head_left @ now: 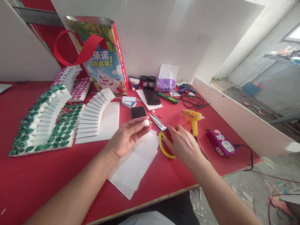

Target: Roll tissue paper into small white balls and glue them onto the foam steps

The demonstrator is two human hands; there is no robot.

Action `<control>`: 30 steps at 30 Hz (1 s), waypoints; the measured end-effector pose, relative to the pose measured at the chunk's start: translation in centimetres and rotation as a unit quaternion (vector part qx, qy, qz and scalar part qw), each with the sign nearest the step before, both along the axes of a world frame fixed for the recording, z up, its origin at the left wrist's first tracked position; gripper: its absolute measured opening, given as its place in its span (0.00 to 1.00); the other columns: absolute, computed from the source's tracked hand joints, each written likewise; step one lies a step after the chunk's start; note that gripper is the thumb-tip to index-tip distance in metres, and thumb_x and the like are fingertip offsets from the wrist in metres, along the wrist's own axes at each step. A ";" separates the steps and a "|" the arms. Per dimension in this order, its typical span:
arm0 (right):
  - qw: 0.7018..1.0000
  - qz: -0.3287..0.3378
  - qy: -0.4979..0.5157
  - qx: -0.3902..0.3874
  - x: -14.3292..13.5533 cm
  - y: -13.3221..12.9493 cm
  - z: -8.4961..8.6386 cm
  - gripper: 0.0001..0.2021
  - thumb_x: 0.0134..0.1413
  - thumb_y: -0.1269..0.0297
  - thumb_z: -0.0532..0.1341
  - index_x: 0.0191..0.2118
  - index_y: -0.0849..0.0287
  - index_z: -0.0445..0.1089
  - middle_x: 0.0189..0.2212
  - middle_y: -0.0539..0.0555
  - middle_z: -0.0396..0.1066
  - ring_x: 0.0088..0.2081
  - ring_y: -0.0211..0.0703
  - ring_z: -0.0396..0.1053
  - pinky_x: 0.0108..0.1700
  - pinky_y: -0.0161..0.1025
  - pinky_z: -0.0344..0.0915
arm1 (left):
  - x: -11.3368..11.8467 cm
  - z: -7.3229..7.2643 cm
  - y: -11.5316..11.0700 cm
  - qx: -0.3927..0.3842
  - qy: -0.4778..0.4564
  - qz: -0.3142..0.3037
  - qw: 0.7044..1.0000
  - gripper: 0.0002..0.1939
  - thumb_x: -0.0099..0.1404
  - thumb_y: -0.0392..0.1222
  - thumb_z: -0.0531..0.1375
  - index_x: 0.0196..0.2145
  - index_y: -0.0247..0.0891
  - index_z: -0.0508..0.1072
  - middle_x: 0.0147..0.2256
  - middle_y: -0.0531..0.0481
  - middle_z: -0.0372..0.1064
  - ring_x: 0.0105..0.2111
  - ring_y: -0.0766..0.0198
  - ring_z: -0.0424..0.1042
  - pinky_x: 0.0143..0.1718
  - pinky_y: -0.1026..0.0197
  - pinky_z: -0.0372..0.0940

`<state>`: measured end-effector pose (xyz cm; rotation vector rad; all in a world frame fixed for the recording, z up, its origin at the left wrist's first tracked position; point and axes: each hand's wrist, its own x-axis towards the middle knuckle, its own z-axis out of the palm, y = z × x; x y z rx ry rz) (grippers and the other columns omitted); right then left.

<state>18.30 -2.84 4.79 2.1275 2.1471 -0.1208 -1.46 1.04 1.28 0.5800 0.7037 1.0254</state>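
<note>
Between the thumb and fingertips of my left hand (124, 137) is a small white ball (146, 123), perhaps crumpled paper. My right hand (185, 143) is curled at the yellow-handled scissors (160, 144), which lie on the table with their blades pointing away to the left. Its fingertips are partly hidden behind the hand, around the upper handle loop. Thin white paper sheets (133, 165) lie in a loose stack beneath and beside my left hand. A dark phone (138, 112) rests just beyond my left fingertips.
A yellow glue gun (192, 120) and a purple power strip (221, 144) with a cord sit at right. Green-and-white decorated stepped pieces (30, 137) and a plain white fanned piece (90, 122) stand left. Behind are a printed bag (103, 62), tissues (166, 84) and a green cutter (167, 97).
</note>
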 end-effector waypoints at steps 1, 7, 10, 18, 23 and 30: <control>1.000 0.004 0.010 0.010 0.3 -0.2 0.2 0.14 0.69 0.58 0.57 0.49 0.62 0.73 0.39 0.60 0.73 0.36 0.49 0.75 0.34 0.39 0.58 | 0.0 0.0 0.0 0.002 0.006 0.000 1.000 0.13 0.57 0.35 0.73 0.42 0.37 0.85 0.40 0.47 0.82 0.41 0.63 0.80 0.52 0.61 0.74; 0.986 -0.130 -0.005 0.104 4.2 -2.1 1.0 0.21 0.67 0.48 0.58 0.30 0.58 0.72 0.31 0.56 0.73 0.30 0.47 0.70 0.30 0.39 0.53 | -0.1 0.3 0.0 -0.008 0.015 0.002 1.000 0.14 0.54 0.37 0.75 0.39 0.35 0.85 0.36 0.47 0.81 0.36 0.66 0.79 0.47 0.64 0.74; 0.972 -0.195 -0.004 0.134 6.8 -2.0 0.4 0.20 0.64 0.46 0.60 0.34 0.59 0.73 0.36 0.59 0.75 0.33 0.49 0.71 0.32 0.40 0.55 | -0.1 0.5 0.0 -0.014 0.006 -0.012 1.000 0.15 0.55 0.37 0.75 0.41 0.36 0.84 0.35 0.48 0.80 0.34 0.68 0.78 0.42 0.67 0.75; 0.967 -0.169 0.142 0.128 9.9 1.8 -2.5 0.22 0.53 0.40 0.60 0.25 0.54 0.61 0.28 0.54 0.69 0.29 0.44 0.66 0.32 0.39 0.58 | 0.0 0.2 -0.1 -0.007 0.030 0.001 1.000 0.16 0.50 0.34 0.76 0.39 0.38 0.84 0.36 0.50 0.81 0.38 0.65 0.79 0.49 0.62 0.74; 0.923 -0.217 0.273 0.164 10.0 3.2 -3.1 0.18 0.41 0.50 0.64 0.19 0.52 0.55 0.16 0.48 0.59 0.22 0.39 0.55 0.27 0.38 0.48 | -0.1 0.2 -0.1 0.038 0.102 0.015 0.994 0.17 0.51 0.39 0.76 0.40 0.38 0.84 0.35 0.49 0.80 0.33 0.65 0.77 0.47 0.58 0.73; 0.849 -0.224 0.435 0.200 8.1 1.8 -3.2 0.16 0.46 0.49 0.59 0.29 0.58 0.66 0.22 0.48 0.64 0.24 0.37 0.58 0.26 0.36 0.56 | -0.3 0.4 0.0 0.079 0.098 0.037 0.991 0.13 0.53 0.42 0.76 0.36 0.37 0.85 0.30 0.50 0.79 0.30 0.68 0.76 0.41 0.63 0.72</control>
